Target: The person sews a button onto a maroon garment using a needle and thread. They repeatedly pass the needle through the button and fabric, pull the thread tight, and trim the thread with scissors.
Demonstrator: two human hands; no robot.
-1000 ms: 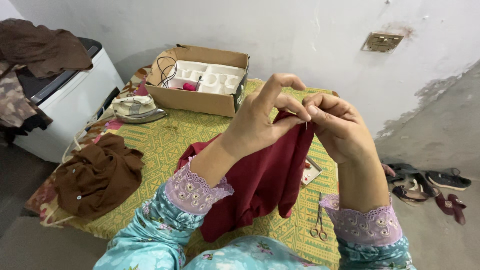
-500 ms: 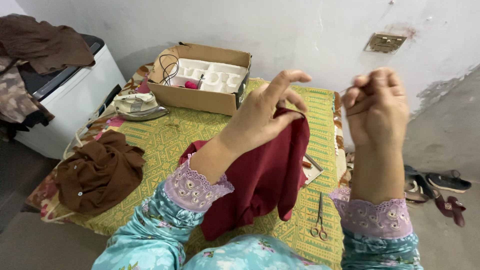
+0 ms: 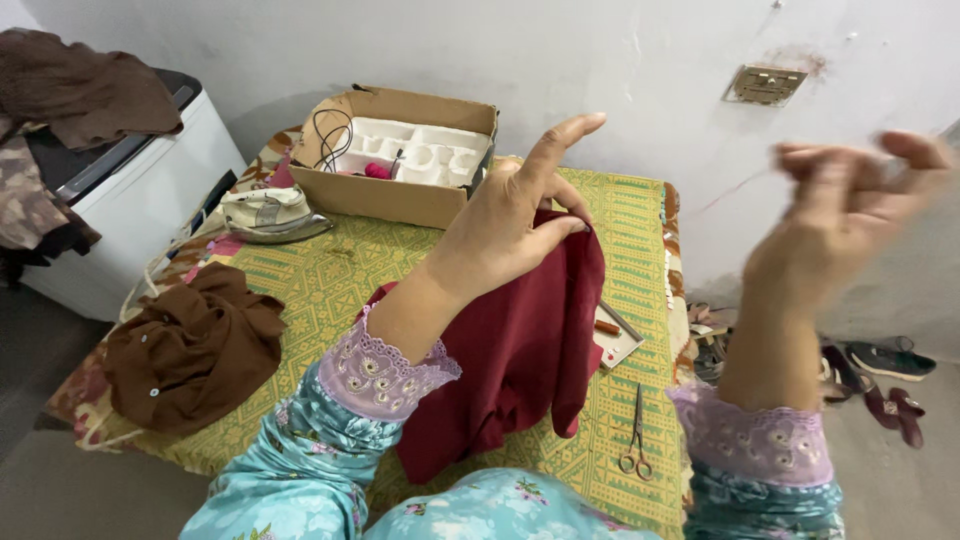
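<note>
My left hand [image 3: 505, 225] pinches the top edge of the maroon cloth [image 3: 520, 350] between thumb and middle fingers, index finger extended upward. The cloth hangs from that grip above the near edge of the table [image 3: 330, 280], lower folds resting on the yellow cover. My right hand [image 3: 850, 200] is raised to the right, blurred, fingers curled together; a thin thread [image 3: 735, 185] runs from it. Scissors [image 3: 635, 430] lie near the table's right edge.

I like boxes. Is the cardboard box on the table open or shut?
Open. The cardboard box has no lid on top, so its white moulded insert shows inside.
</note>
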